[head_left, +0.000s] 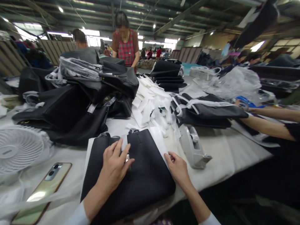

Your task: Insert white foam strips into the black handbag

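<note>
My left hand (114, 164) lies spread over a black bag (150, 172). My right hand (177, 166) curls by white paper (158, 140); whether it pinches, I cannot tell.

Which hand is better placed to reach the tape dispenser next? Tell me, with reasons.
Right, most likely: the right hand is close to the tape dispenser, while the left hand is over the black handbag, farther away.

smooth leather-look black bag (150, 175), soft sheen, shiny metal-look clasp (127, 156), matt white paper-like slips (150, 95), glossy phone back (43, 190), white plastic fan (21, 150), smooth grey tape dispenser (191, 150), crinkled clear plastic wrap (241, 81), creased cloth-covered worktop (217, 150)
</note>
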Action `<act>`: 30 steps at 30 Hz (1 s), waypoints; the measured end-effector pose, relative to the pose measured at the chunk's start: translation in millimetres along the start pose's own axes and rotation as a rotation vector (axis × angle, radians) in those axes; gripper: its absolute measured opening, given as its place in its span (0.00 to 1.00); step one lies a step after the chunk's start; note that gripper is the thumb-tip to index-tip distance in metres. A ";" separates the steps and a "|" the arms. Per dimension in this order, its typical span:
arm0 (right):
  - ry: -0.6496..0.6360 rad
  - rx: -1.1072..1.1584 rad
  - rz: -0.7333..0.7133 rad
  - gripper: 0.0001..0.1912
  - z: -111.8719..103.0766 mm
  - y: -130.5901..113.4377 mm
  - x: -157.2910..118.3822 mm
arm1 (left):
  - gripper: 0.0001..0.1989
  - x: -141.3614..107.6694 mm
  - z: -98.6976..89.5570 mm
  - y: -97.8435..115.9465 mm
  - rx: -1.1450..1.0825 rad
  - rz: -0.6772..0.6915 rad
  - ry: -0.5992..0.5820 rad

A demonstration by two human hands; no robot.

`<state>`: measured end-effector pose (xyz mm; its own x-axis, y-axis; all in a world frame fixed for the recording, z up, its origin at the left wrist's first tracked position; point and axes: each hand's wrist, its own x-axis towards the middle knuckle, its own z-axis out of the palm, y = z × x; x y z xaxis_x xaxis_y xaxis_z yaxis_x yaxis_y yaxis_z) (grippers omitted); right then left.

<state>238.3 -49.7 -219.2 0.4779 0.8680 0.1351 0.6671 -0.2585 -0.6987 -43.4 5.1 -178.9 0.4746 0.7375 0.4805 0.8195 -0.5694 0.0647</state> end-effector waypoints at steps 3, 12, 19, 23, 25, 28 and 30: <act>-0.174 0.035 -0.012 0.21 -11.0 -6.7 1.4 | 0.22 50.3 14.9 26.2 -0.192 0.285 -0.062; -0.238 0.123 -0.024 0.17 0.0 -2.0 -1.5 | 0.18 92.0 91.6 50.7 -0.351 0.576 -0.205; -0.313 0.041 -0.158 0.12 2.8 -5.9 -5.4 | 0.20 87.2 107.1 54.5 -0.354 0.553 0.185; -0.479 0.024 -0.249 0.13 -8.1 -9.8 0.8 | 0.21 86.7 105.8 56.2 -0.382 0.543 0.289; -0.539 0.003 -0.260 0.14 -11.6 -11.2 3.4 | 0.19 87.7 103.6 57.8 -0.371 0.540 0.233; -0.620 -0.049 -0.265 0.14 -20.2 -16.1 6.6 | 0.15 90.2 100.0 61.6 -0.339 0.491 0.082; -0.657 -0.089 -0.301 0.14 -28.2 -22.1 11.1 | 0.13 91.2 98.4 64.1 -0.332 0.450 0.027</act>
<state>245.0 -46.3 -182.5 -0.1567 0.9750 -0.1572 0.7727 0.0219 -0.6344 84.0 71.6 -217.0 0.7422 0.3884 0.5461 0.3910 -0.9128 0.1178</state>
